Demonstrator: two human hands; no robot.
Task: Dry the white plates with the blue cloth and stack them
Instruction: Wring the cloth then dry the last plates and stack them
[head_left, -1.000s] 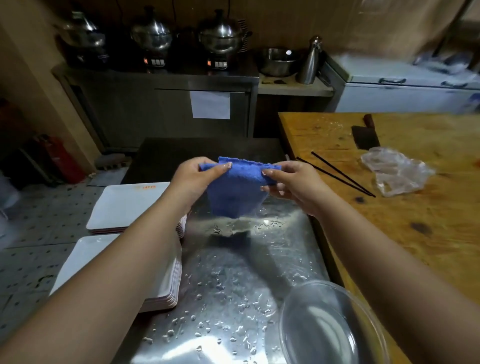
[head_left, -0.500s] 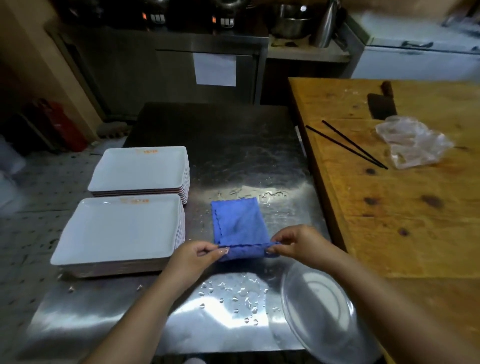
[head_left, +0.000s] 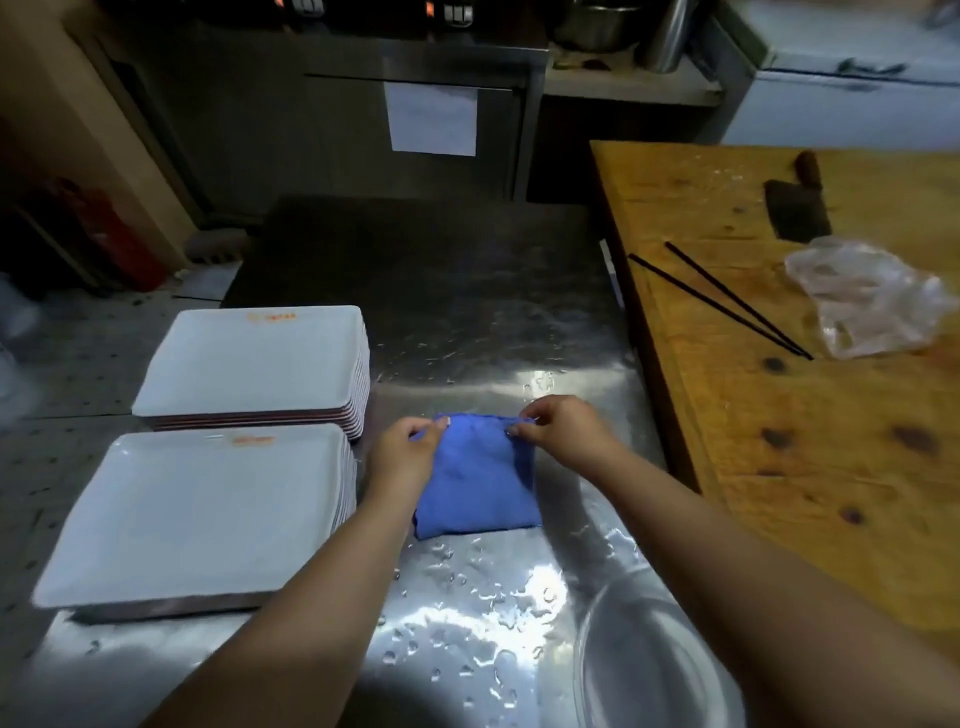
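Both hands pinch the blue cloth (head_left: 475, 480) at its far edge: my left hand (head_left: 402, 457) on the left corner, my right hand (head_left: 563, 434) on the right, fingertips curled onto the fabric; the cloth lies folded on the wet steel table (head_left: 467, 312), long axis running away from me; two stacks of white plates (head_left: 208, 499) sit just left of it, a clear dish (head_left: 649, 670) near right; chopsticks (head_left: 722, 301), a cleaver (head_left: 797, 208) and a plastic bag (head_left: 867, 301) lie on the wooden counter (head_left: 831, 441), well apart; my forearms converge toward the cloth
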